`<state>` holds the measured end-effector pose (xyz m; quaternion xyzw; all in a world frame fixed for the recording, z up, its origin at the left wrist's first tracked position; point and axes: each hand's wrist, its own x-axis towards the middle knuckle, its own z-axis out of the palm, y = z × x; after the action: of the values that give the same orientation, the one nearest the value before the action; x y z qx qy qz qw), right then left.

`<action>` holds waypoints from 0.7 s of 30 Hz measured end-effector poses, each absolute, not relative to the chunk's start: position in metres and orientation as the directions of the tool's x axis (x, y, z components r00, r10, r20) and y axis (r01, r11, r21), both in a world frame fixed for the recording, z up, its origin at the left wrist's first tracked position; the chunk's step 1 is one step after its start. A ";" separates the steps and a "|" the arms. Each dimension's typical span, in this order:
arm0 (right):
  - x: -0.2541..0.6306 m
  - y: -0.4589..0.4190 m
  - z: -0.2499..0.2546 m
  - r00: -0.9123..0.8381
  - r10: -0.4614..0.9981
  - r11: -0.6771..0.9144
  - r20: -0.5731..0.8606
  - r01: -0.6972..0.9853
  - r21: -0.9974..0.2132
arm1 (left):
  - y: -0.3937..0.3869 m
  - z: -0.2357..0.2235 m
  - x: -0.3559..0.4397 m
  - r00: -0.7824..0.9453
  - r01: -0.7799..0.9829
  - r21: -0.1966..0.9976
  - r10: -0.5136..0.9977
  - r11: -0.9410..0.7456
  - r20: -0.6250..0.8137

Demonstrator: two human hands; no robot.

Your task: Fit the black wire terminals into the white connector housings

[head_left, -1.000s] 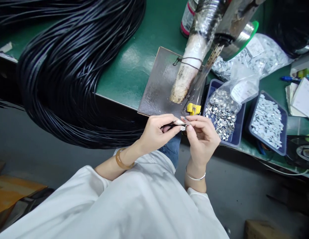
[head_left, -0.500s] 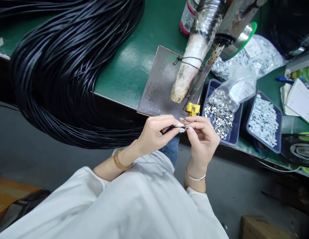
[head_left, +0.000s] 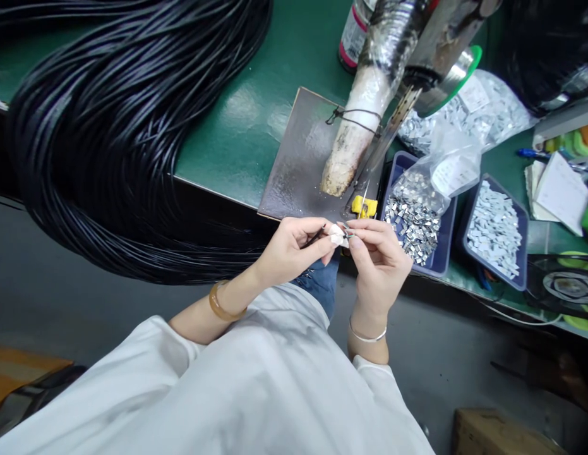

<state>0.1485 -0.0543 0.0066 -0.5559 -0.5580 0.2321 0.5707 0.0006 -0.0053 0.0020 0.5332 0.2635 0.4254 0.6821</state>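
Observation:
My left hand point(head_left: 291, 249) is closed in a pinch on a black cable point(head_left: 316, 236), just in front of the bench edge. White material point(head_left: 338, 236), perhaps tape or a finger wrap, covers its fingertips. My right hand point(head_left: 381, 262) meets it from the other side, thumb and fingers pinched on thin wires point(head_left: 349, 235) at the cable's end, one looking greenish. The fingers hide most of these wires. Just beyond the hands, a yellow sponge piece point(head_left: 364, 206) sits below the tip of a metal tool holder point(head_left: 388, 136).
A thick bundle of black cables point(head_left: 132, 126) hangs over the bench edge at left. A plastic-wrapped tube point(head_left: 353, 136) slants over a dark board point(head_left: 298, 151). At right, blue trays hold shiny metal pieces point(head_left: 414, 227) and pale flat pieces point(head_left: 495, 227). A bottle point(head_left: 353, 38) stands behind.
My left fingers have shifted and the white material at their tips shows more. The thin wires have come into sight between the hands. The whole view has moved slightly.

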 end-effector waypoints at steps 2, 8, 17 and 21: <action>0.150 -0.054 0.007 0.251 0.894 0.267 0.371 0.365 -0.892 | -0.005 0.002 0.001 0.515 -0.287 0.954 0.854 0.091 0.074; 0.159 -0.056 0.005 0.175 0.932 0.267 0.316 0.258 -0.929 | -0.001 0.001 -0.001 0.562 -0.258 0.958 0.826 0.128 0.041; 0.161 -0.054 0.007 0.308 0.841 0.319 0.445 0.382 -0.867 | 0.003 0.004 0.003 0.536 -0.278 0.925 0.841 0.258 -0.074; 0.163 -0.056 0.008 0.159 0.876 0.337 0.455 0.473 -0.814 | 0.004 0.003 0.003 0.552 -0.277 0.918 0.829 0.285 -0.091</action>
<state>0.1628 -0.0558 0.0083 -0.5436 -0.6203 0.1895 0.5327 0.0034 0.0037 0.0027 0.4690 0.2943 0.3705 0.7457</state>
